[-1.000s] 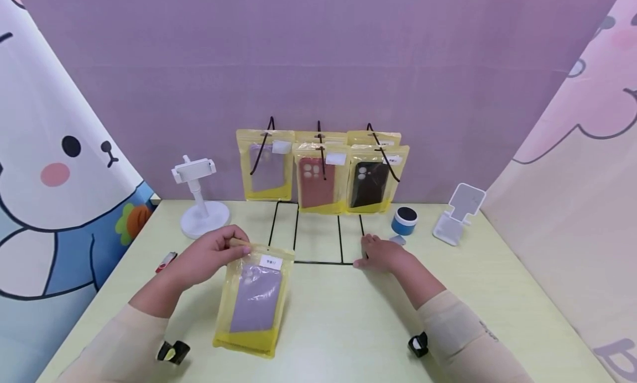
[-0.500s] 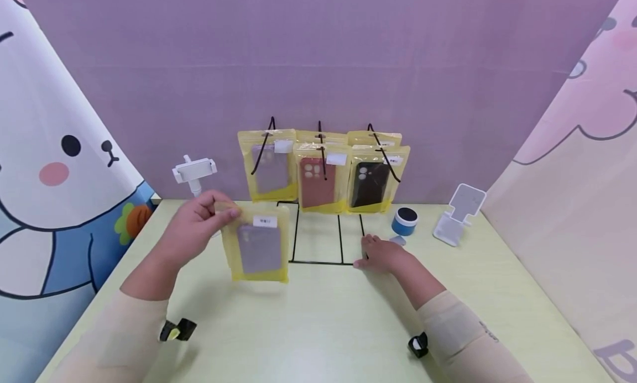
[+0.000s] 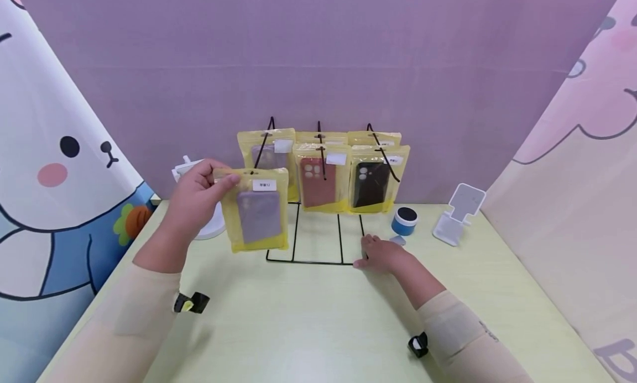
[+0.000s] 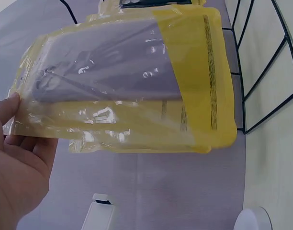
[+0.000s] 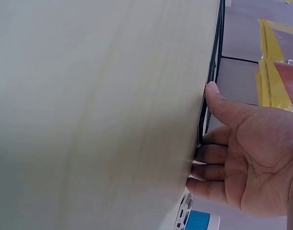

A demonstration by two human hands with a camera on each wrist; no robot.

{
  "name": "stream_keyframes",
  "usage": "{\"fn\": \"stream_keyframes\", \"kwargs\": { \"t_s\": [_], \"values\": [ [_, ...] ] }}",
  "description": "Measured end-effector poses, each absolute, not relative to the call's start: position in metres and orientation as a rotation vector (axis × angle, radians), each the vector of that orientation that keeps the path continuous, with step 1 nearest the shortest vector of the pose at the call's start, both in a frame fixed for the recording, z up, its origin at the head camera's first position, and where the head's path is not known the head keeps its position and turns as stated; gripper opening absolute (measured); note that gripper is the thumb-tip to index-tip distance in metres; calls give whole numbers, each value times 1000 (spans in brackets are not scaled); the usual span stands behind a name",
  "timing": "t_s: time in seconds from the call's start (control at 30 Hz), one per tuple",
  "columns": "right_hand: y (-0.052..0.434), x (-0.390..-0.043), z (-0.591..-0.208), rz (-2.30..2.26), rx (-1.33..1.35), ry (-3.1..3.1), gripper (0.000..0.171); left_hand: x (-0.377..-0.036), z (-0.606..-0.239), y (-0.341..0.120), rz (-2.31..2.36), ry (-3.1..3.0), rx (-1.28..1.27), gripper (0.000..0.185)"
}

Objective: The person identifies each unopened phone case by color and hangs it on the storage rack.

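Note:
In the head view my left hand (image 3: 196, 198) pinches the top left corner of a yellow-edged clear bag (image 3: 254, 242) holding a purple phone case (image 3: 260, 214). The bag hangs upright, its top hole overlapping the front tip of the left hook (image 3: 262, 145) of a black wire display rack (image 3: 311, 262). Behind it on that hook hangs another bagged purple case (image 3: 291, 164). From the left wrist view, thumb and fingers clamp the bag's (image 4: 204, 72) end. My right hand (image 3: 383, 255) holds the rack's front right base corner, thumb on the wire (image 5: 202, 117), fingers around it.
Bagged red (image 3: 317, 187) and black (image 3: 369, 187) phone cases hang on the middle and right hooks, with more bags behind. A white phone stand (image 3: 214, 225) is partly behind my left hand. Right of the rack are a blue-and-white round speaker (image 3: 404, 221) and a white folding stand (image 3: 458, 214).
My left hand has raised the bagged purple case from low over the table, forward and up to the left hook's tip. The right hand has stayed at the rack's corner.

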State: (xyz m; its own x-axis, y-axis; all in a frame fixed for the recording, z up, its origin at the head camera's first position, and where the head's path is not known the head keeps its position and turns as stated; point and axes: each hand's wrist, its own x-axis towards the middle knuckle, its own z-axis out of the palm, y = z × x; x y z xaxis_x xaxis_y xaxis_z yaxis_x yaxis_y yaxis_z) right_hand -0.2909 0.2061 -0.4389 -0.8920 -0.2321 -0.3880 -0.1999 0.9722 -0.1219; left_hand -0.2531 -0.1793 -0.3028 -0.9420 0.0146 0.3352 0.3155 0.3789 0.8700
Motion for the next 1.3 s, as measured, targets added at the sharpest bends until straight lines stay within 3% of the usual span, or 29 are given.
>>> {"fn": "stream_keyframes", "kwargs": {
  "t_s": [1.3],
  "values": [
    [208, -292, -440, -118, -301, 2708, 87, -321, -309, -142, -1650, -2061, 49, 46]
  ]
}}
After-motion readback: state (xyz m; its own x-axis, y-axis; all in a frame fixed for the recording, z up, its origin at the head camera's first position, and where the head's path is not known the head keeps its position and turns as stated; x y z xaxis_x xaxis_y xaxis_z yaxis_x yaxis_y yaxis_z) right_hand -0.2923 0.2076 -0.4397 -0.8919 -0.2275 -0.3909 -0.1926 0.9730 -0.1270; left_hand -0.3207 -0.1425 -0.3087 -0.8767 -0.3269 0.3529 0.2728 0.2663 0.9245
